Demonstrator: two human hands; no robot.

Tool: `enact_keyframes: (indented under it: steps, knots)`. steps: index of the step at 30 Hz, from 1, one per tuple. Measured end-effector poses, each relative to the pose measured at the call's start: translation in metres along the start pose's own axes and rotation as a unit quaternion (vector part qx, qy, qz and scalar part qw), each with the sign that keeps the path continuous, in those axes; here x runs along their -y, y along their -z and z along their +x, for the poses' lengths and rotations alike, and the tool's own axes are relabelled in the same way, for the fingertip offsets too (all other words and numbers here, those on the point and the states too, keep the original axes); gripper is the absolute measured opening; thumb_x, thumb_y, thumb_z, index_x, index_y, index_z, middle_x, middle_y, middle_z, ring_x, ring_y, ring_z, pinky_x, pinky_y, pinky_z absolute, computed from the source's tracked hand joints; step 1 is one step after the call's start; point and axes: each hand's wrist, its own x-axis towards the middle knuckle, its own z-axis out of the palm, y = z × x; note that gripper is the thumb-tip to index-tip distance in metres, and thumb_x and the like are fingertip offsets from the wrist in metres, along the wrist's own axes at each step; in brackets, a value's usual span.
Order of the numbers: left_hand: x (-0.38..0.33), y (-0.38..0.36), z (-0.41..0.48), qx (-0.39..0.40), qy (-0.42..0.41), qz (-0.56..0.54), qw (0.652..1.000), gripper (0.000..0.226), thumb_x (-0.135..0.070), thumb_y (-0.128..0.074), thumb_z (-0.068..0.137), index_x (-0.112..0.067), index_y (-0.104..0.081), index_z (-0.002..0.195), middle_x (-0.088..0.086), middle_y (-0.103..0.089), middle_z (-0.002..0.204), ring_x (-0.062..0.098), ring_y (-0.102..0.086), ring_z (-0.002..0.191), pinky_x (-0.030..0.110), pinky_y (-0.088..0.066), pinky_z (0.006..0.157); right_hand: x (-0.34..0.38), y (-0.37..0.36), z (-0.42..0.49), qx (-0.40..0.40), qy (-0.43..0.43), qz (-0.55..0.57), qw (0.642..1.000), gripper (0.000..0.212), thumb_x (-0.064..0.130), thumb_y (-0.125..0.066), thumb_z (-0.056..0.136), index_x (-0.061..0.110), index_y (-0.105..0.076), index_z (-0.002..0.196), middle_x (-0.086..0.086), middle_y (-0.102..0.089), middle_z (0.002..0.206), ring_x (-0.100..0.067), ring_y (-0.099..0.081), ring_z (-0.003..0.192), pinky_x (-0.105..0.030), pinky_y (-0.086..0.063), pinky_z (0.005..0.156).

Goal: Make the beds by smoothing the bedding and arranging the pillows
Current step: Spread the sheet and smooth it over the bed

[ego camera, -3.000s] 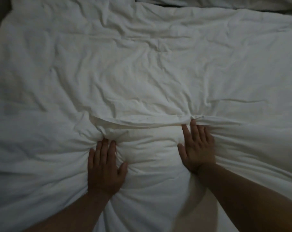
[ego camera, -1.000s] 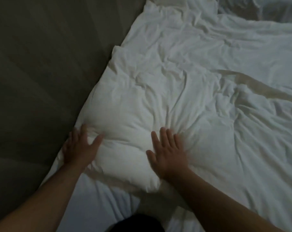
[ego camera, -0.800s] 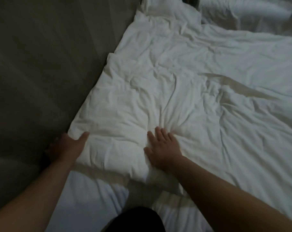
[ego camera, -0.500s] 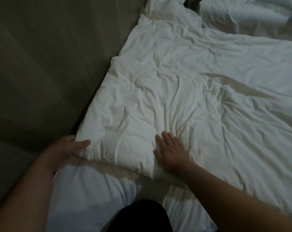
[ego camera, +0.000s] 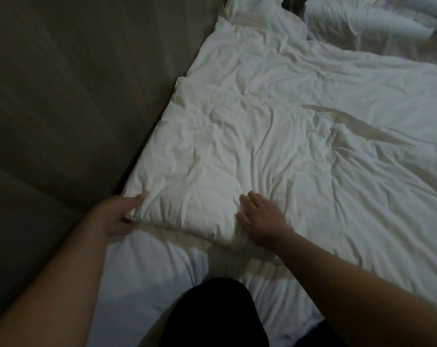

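The duvet (ego camera: 262, 146) lies on the bed (ego camera: 142, 276), its near corner by the bed's left edge, beside the wall (ego camera: 62, 96). Pillows (ego camera: 362, 28) lie at the far edge.

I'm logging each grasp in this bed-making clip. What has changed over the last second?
The left hand slid off the top of the crumpled white duvet to its near left corner and took hold of it, thumb on top. The right hand stayed pressed flat on the duvet near its front edge; the creases look much the same.
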Motion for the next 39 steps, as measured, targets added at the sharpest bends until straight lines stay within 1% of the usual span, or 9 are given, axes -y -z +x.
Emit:
enact_keyframes:
  steps: [2,5,9,14,18,23,29,35,39]
  knots:
    - [0.009,-0.005,-0.003,0.038,-0.020,-0.145,0.989,0.039,-0.033,-0.065,0.088,-0.010,-0.056,0.118,0.015,-0.062,0.113,0.029,-0.061,0.089,0.040,-0.057,0.063,0.003,-0.003,-0.003,-0.009,-0.004,-0.010,1.000,0.079,0.064,-0.007,0.085,0.023,-0.020,0.151,-0.008,-0.017,0.159,-0.025,-0.015,0.147,-0.040,-0.015,0.119]
    - [0.010,-0.005,0.001,-0.070,-0.119,-0.260,0.956,0.045,-0.029,-0.076,0.078,-0.006,-0.060,0.113,0.013,-0.066,0.108,0.029,-0.065,0.092,0.051,-0.057,0.075,0.008,-0.007,-0.003,-0.016,-0.008,-0.003,1.000,0.087,0.066,-0.001,0.077,0.024,-0.017,0.152,-0.009,-0.014,0.160,-0.025,-0.012,0.148,-0.041,-0.012,0.120]
    - [-0.015,-0.006,-0.011,-0.357,-0.236,-0.147,0.892,0.062,-0.026,-0.076,0.074,-0.005,-0.052,0.128,0.014,-0.058,0.126,0.026,-0.059,0.111,0.040,-0.049,0.096,0.026,-0.015,-0.003,0.009,-0.006,0.018,1.000,0.074,0.063,-0.014,0.092,0.023,-0.007,0.154,-0.011,-0.003,0.161,-0.025,0.000,0.149,-0.038,-0.001,0.120]
    - [-0.006,-0.028,-0.034,-0.434,-0.276,-0.031,0.857,0.059,-0.017,-0.063,0.085,-0.013,-0.039,0.139,0.020,-0.033,0.144,0.034,-0.040,0.129,0.041,-0.033,0.109,0.039,-0.016,0.005,0.052,-0.008,0.047,0.997,0.068,0.058,-0.023,0.097,0.023,-0.008,0.154,-0.013,0.000,0.161,-0.027,0.001,0.149,-0.041,-0.002,0.121]
    - [0.013,-0.102,-0.044,-0.224,-0.575,0.313,0.722,0.055,-0.037,-0.048,0.086,-0.007,-0.053,0.131,0.022,-0.045,0.142,0.040,-0.038,0.134,0.048,-0.030,0.108,0.003,0.016,-0.010,0.003,0.052,0.102,0.993,0.048,0.040,-0.036,0.098,0.013,-0.047,0.136,-0.014,-0.044,0.140,-0.030,-0.042,0.130,-0.040,-0.033,0.109]
    - [0.022,-0.162,-0.017,-0.120,-0.507,0.553,0.650,0.076,-0.064,-0.031,0.082,-0.016,-0.051,0.137,0.016,-0.044,0.146,0.035,-0.038,0.137,0.052,-0.019,0.113,-0.118,0.025,-0.060,-0.095,-0.108,-0.038,0.989,0.064,0.054,-0.023,0.093,0.020,-0.035,0.146,-0.010,-0.031,0.154,-0.027,-0.025,0.144,-0.045,-0.016,0.116]
    - [0.031,-0.179,0.007,-0.159,-0.529,0.561,0.617,0.080,-0.063,-0.030,0.082,-0.012,-0.042,0.143,0.018,-0.040,0.148,0.037,-0.038,0.135,0.052,-0.019,0.113,-0.168,-0.027,-0.071,-0.172,-0.177,-0.042,0.968,0.068,0.053,-0.029,0.092,0.017,-0.030,0.150,-0.011,-0.029,0.156,-0.025,-0.025,0.145,-0.044,-0.019,0.118]
    - [-0.035,-0.257,-0.008,-0.169,-0.551,0.473,0.666,0.064,-0.059,-0.041,0.074,-0.007,-0.056,0.109,0.022,-0.055,0.110,0.042,-0.051,0.102,0.052,-0.040,0.091,-0.190,0.001,-0.064,-0.232,-0.113,0.036,0.965,0.052,0.046,-0.046,0.089,0.019,-0.052,0.134,-0.007,-0.050,0.140,-0.025,-0.047,0.127,-0.042,-0.039,0.104]
    - [-0.097,-0.354,-0.009,-0.048,-0.598,0.513,0.614,0.087,-0.070,-0.024,0.075,-0.019,-0.039,0.143,0.015,-0.031,0.153,0.032,-0.025,0.143,0.048,-0.017,0.116,-0.282,0.056,-0.048,-0.305,-0.166,-0.016,0.938,0.046,0.032,-0.050,0.082,0.014,-0.061,0.123,-0.017,-0.053,0.136,-0.034,-0.053,0.119,-0.043,-0.042,0.100]
